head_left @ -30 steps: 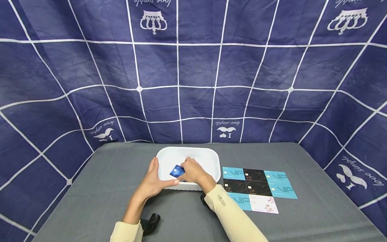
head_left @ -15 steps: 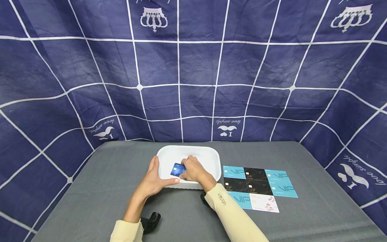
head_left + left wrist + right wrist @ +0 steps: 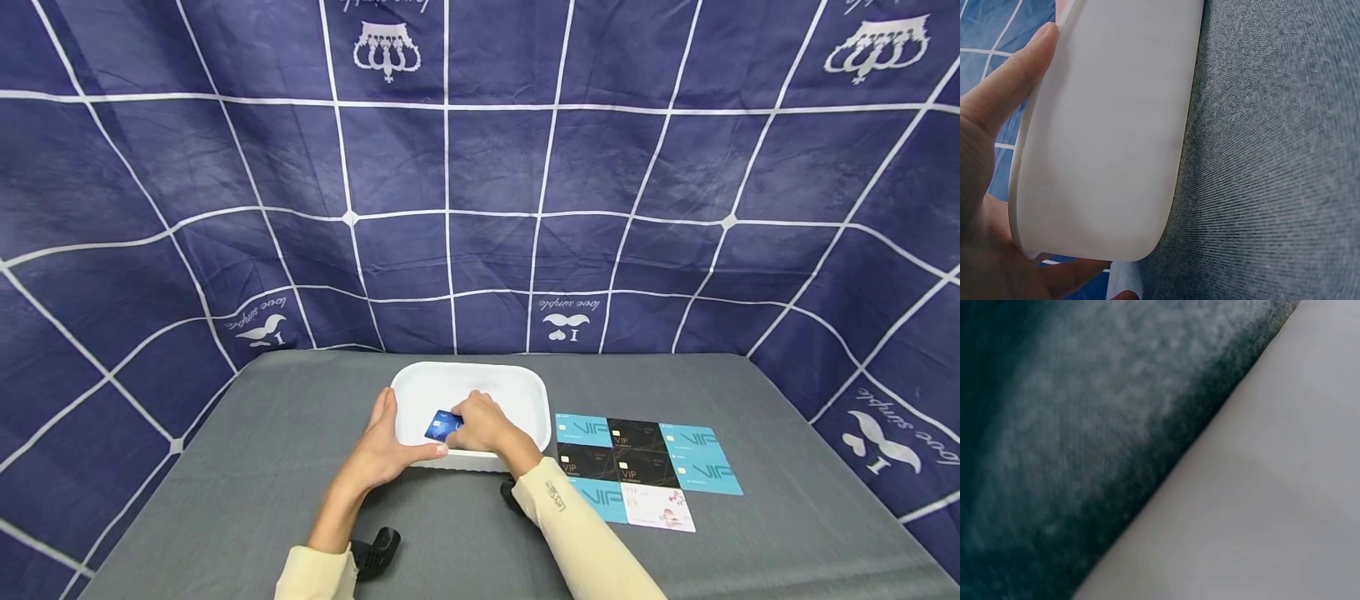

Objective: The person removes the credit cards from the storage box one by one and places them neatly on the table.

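A white plastic box (image 3: 473, 459) with rounded corners stands on the grey cloth. My left hand (image 3: 382, 447) grips its near left corner, thumb along the front rim and fingers at the left end. In the left wrist view that hand (image 3: 997, 119) holds the rim beside the box's outer wall (image 3: 1107, 137). My right hand (image 3: 486, 423) reaches into the box and pinches a blue card (image 3: 441, 425); its fingers cover the card's right part. Only the box's wall (image 3: 1254, 506) and cloth show in the right wrist view, not the hand.
Right of the box, teal VIP cards (image 3: 707, 472), black VIP cards (image 3: 645, 468) and a white card with a pink pattern (image 3: 658, 507) lie edge to edge on the grey-covered table (image 3: 225, 467). A blue curtain with white lines (image 3: 495, 167) hangs behind.
The blue card has straightened slightly and slid a little under the right hand's fingers. The left hand keeps its hold on the box corner. The view shifts slightly.
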### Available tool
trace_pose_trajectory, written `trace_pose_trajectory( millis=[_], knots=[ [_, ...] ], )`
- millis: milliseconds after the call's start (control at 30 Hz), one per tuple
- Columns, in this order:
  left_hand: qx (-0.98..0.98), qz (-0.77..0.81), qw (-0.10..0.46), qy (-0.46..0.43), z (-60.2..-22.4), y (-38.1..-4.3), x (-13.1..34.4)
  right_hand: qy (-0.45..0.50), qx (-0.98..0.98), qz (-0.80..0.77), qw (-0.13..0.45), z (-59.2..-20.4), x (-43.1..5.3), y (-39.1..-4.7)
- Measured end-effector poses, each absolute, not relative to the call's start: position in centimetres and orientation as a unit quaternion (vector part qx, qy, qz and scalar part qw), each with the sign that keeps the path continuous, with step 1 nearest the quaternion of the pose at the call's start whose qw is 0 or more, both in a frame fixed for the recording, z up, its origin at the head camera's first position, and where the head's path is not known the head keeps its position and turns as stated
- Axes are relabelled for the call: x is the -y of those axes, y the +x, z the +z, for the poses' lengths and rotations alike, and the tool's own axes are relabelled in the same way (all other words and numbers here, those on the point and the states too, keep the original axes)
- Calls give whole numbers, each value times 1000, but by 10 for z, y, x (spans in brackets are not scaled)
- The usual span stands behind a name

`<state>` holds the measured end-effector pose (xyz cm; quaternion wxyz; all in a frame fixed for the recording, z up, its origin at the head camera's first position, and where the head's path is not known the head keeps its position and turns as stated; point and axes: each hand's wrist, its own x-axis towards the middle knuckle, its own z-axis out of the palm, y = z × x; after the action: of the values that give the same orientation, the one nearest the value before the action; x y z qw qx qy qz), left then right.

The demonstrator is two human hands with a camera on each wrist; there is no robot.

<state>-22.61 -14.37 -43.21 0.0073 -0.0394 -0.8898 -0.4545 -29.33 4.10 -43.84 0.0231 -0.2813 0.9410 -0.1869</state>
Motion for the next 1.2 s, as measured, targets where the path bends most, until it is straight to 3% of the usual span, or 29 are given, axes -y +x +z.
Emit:
trace_pose_trajectory(
  millis=[1200],
  knots=[
    [891,-452,3,-31,-432,-226,143,-303,-916,-263,-6,-434,-43,-289]
  ],
)
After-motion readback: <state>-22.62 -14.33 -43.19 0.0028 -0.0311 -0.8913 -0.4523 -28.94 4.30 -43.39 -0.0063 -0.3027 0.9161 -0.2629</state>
